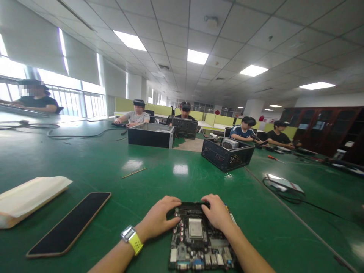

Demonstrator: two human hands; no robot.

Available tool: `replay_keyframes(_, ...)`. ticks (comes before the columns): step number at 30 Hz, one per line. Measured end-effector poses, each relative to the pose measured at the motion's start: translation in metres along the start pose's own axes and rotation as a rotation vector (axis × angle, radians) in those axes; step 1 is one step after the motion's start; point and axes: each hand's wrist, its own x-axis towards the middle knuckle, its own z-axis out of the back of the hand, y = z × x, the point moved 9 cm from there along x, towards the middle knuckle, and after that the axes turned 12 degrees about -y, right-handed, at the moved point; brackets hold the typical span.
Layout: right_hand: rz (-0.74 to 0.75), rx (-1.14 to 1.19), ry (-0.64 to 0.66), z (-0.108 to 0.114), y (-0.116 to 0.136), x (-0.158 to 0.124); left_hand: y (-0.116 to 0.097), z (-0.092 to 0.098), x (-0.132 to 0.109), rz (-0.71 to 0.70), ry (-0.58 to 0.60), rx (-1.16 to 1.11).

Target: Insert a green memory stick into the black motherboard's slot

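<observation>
A dark motherboard (186,242) lies flat on the green table, its silver processor (196,228) near the middle and its metal ports along the edge nearest me. My left hand (160,218) touches the board's far left corner, thumb and fingers apart. On the far right part of the board rests my right hand (217,212), thumb and forefinger spread at the far edge. A black strip lies between the two hands along that edge. A yellow-green watch band is on my left wrist.
At left lie a phone (69,227) and a pale paper packet (31,197). Open computer cases (150,136) (227,155) stand farther back. A thin stick (134,173), a white device with cables (285,185) and a screwdriver (275,159) lie on the table. Several people sit around it.
</observation>
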Motion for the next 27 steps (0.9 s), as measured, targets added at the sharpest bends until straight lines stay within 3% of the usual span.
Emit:
replay_keyframes(13,-0.031,0.096,-0.007,-0.001,-0.012,0.006,0.000,0.000,0.001,-0.001,-0.017,-0.025)
replay_keyframes(27,-0.046,0.102,0.013,-0.004,-0.008,0.004,0.000,0.002,0.000,0.014,-0.024,-0.030)
